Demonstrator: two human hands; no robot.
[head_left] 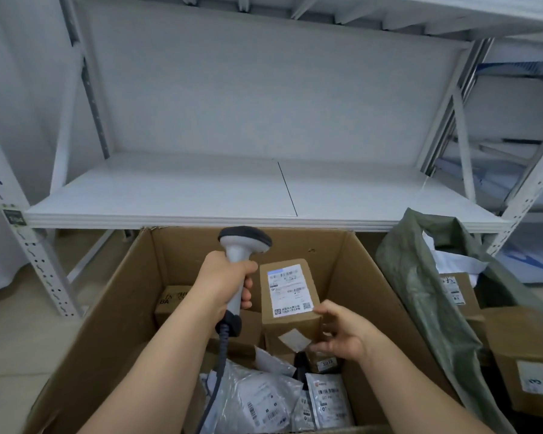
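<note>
White shelving [157, 195] behind, I grip the scanner [237, 277] in my left hand [223, 277]; my right hand [342, 333] holds a parcel [290, 296] over the carton [123, 296]. Next, likely: aim at its label.

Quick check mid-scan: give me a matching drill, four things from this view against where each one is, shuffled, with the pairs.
Things:
1 scanner
2 labelled parcel
3 green sack
4 plastic mailers

Places:
A lying at the near end of the big carton
B gripped in the left hand
C right of the big carton
D held by the right hand

Pairs: 1-B, 2-D, 3-C, 4-A.
</note>
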